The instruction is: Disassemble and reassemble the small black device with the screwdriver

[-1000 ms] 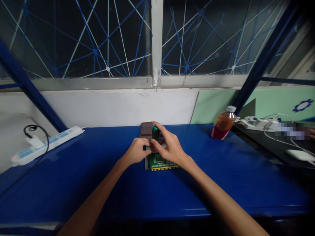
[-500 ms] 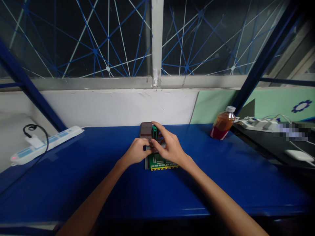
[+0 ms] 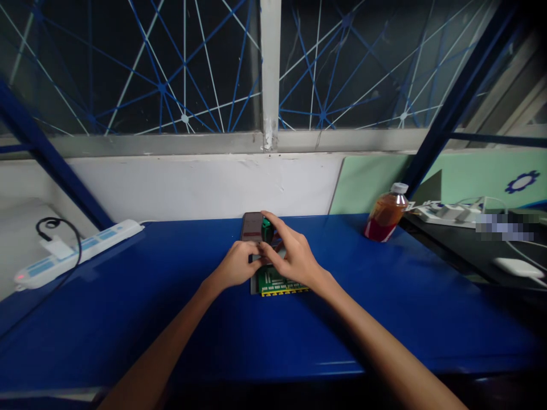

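My right hand (image 3: 294, 253) is closed around a green-and-black screwdriver (image 3: 267, 229), its handle upright and the index finger resting on top. Close against it, my left hand (image 3: 235, 263) has its thumb and fingers pinched together near the tool's lower end; what they hold is hidden. Under both hands lies a green circuit board (image 3: 273, 279) with a yellow strip along its near edge, on a grey base. Just behind the left hand is a dark phone (image 3: 252, 226), partly covered by the fingers.
A white power strip (image 3: 85, 250) with a black cable lies on the left of the blue table (image 3: 205, 341). On the right stands a bottle of amber drink (image 3: 387, 213). Beyond it, a black surface holds another power strip (image 3: 453, 213) and a white charger (image 3: 517, 267).
The screwdriver handle has turned slightly, showing its green and black parts differently. Both hands keep nearly the same place, and the whole view has shifted a little.
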`<state>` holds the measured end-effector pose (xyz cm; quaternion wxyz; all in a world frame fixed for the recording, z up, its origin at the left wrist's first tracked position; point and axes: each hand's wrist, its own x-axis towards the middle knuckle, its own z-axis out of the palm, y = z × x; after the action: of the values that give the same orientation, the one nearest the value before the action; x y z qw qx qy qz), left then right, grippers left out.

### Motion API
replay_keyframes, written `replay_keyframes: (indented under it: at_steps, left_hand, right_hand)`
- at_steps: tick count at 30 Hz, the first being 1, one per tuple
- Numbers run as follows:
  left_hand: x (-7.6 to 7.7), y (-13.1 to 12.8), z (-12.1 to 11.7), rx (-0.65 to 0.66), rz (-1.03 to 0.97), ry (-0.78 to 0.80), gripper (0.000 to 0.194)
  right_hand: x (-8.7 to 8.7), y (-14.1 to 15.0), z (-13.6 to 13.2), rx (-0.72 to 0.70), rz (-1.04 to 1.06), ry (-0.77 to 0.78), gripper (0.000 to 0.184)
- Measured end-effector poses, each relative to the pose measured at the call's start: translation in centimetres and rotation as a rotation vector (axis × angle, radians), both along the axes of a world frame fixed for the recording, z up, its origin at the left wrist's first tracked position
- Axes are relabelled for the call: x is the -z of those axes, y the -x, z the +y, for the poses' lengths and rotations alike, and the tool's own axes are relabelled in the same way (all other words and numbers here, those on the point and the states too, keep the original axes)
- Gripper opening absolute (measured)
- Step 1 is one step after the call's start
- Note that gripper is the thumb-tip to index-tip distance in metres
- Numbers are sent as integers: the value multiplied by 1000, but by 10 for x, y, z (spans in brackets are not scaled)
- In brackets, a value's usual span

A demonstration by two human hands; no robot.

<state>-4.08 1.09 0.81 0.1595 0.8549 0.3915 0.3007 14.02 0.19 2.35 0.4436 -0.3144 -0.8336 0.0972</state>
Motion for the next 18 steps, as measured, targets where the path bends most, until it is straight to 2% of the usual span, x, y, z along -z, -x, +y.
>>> replay_keyframes:
  at_steps: [9, 18]
  left_hand:
    - [-4, -1, -3, 23, 5, 89, 21]
    - [-1, 1, 0, 57, -2, 99, 22]
  right_hand:
    - [1, 0, 0, -19, 21, 29, 61]
    - [-1, -2, 1, -26, 6, 29, 64]
